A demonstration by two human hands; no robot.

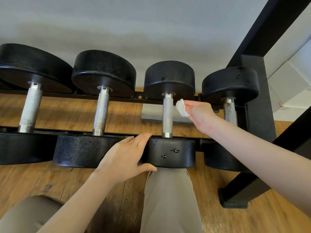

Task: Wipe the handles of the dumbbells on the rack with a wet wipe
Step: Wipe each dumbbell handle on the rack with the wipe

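Note:
Several black dumbbells lie side by side on a low black rack (183, 98). My right hand (200, 113) pinches a crumpled white wet wipe (181, 108), held just right of the knurled steel handle (167, 115) of the third dumbbell, a small gap between them. My left hand (127, 157) rests with straight fingers against the left side of that dumbbell's near head (173, 153), thumb under its edge. The handle to the left (101, 111) is grey steel. The far-left handle (31, 108) looks whitish, and the right one (229, 111) shows rust spots.
A wooden floor (67, 180) runs under the rack. The rack's black upright post (259, 115) and slanted frame bar (262, 27) stand at the right, with a foot on the floor (235, 199). My knees in beige trousers (170, 199) are close below the dumbbells. A grey wall is behind.

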